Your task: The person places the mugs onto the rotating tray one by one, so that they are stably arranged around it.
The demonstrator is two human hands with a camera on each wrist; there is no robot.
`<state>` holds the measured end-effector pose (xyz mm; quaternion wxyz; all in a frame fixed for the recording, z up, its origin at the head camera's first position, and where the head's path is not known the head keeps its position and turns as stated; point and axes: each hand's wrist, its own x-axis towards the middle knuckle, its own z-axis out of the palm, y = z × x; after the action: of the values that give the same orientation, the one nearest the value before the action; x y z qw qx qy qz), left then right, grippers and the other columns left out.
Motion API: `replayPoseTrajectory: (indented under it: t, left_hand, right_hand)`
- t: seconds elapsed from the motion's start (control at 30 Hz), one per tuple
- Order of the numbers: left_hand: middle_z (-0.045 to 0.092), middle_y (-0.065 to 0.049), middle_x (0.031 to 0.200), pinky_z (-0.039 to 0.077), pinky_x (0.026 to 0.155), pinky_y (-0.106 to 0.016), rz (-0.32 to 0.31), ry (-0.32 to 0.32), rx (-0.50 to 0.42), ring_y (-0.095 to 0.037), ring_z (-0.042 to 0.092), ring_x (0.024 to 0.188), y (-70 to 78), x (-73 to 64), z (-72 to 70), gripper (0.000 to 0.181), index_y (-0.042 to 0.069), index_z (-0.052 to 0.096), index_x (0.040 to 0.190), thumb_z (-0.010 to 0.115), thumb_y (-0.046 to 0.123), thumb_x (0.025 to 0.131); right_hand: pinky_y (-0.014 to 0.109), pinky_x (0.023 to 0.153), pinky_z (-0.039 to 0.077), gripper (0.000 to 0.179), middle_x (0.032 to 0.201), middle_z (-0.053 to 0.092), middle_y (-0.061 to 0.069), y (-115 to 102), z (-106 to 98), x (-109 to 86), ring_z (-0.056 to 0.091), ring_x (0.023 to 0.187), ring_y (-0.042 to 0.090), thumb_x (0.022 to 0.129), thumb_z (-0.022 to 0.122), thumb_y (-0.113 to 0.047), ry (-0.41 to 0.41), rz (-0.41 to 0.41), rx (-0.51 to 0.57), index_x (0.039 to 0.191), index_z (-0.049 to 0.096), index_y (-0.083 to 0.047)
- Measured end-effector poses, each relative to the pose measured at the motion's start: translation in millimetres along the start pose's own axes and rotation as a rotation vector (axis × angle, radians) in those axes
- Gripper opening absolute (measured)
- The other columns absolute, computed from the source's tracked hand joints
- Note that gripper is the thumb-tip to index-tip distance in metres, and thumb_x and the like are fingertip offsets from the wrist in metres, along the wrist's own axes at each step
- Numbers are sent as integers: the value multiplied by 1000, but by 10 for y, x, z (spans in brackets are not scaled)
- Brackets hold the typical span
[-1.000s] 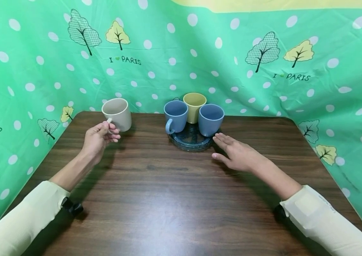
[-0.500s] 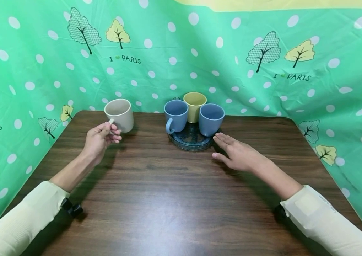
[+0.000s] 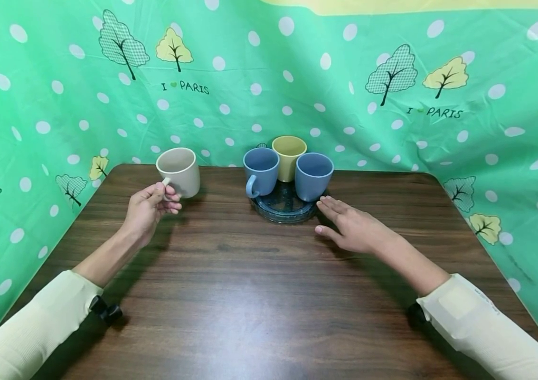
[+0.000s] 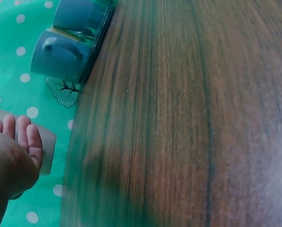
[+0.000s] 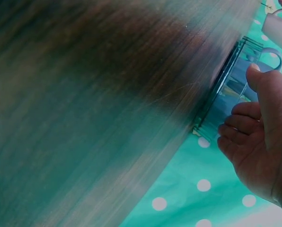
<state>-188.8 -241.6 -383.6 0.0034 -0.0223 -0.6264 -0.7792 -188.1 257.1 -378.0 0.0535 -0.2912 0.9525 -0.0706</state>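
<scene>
My left hand [image 3: 147, 211] pinches the handle of a light beige mug [image 3: 184, 177]. The mug is upright and, in the left wrist view, its base looks a little off the table. At the table's back stands a round dark-blue glass tray [image 3: 285, 215]. On it are a blue mug [image 3: 263, 170] with its handle toward the front left, a yellow cup [image 3: 290, 153] behind, and a second blue cup [image 3: 314, 177] at the right, whose handle is not visible. My right hand [image 3: 351, 227] has its fingers stretched out, the tips at the tray's right rim.
The brown wooden table [image 3: 249, 295] spreads out in front of both hands. A green dotted cloth [image 3: 230, 68] hangs behind and at both sides. Black wrist devices [image 3: 106, 310] sit at the cuffs of the pale sleeves.
The beige mug has shifted slightly right and toward me, in my left hand's hold. My right hand and the cups on the tray stay where they were.
</scene>
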Motion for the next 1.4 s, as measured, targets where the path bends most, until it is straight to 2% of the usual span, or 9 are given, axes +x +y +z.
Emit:
replayPoseTrajectory:
  t: [0.53,1.0,1.4]
  left_hand:
    - [78,0,93,67,79,-25,18,-26,-19,-11,78,81,-33,-35,86,33,10,72,101,51,26,121]
    - [78,1,92,67,79,-25,41,-67,1,-12,78,81,-67,-65,161,34,8,73,101,52,27,120]
    - [78,1,92,67,80,-26,29,-109,5,-12,78,82,-83,-99,253,34,9,73,101,52,28,120]
  right_hand:
    - [66,134,40,75,180,35,30,0,7,-6,36,169,48,117,61,-42,1,0,0,171,39,5]
    - [66,135,39,74,180,35,30,-4,0,-10,35,170,49,118,61,-42,0,1,0,171,39,5]
    - [66,134,40,74,180,36,30,-12,-1,-13,36,169,48,118,61,-42,4,0,-4,171,40,6]
